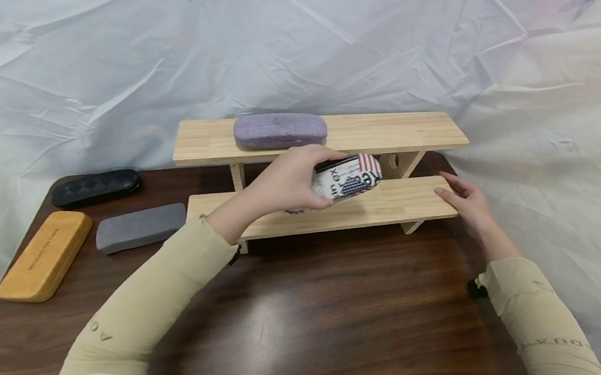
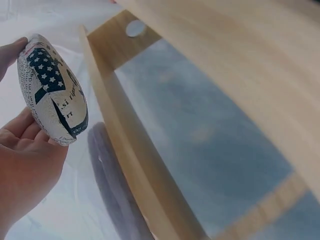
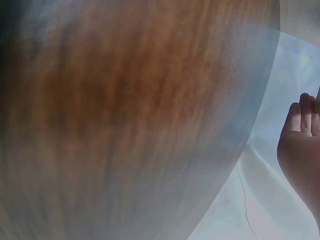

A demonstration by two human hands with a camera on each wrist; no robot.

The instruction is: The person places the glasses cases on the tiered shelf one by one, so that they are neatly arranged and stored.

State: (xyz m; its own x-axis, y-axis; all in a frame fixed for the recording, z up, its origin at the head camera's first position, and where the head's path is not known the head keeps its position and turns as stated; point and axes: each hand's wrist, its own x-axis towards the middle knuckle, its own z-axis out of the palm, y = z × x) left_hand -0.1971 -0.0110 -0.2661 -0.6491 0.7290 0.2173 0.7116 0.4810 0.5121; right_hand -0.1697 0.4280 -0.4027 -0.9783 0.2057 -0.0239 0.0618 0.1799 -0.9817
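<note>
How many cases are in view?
5: purple case on the upper shelf, patterned case in the left hand, black case, grey case and orange case on the table; more may be hidden.

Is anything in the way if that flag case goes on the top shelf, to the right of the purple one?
Nothing that I can see. The left hand holds the flag case, and nothing shows on the top shelf to the right of the purple case.
</note>
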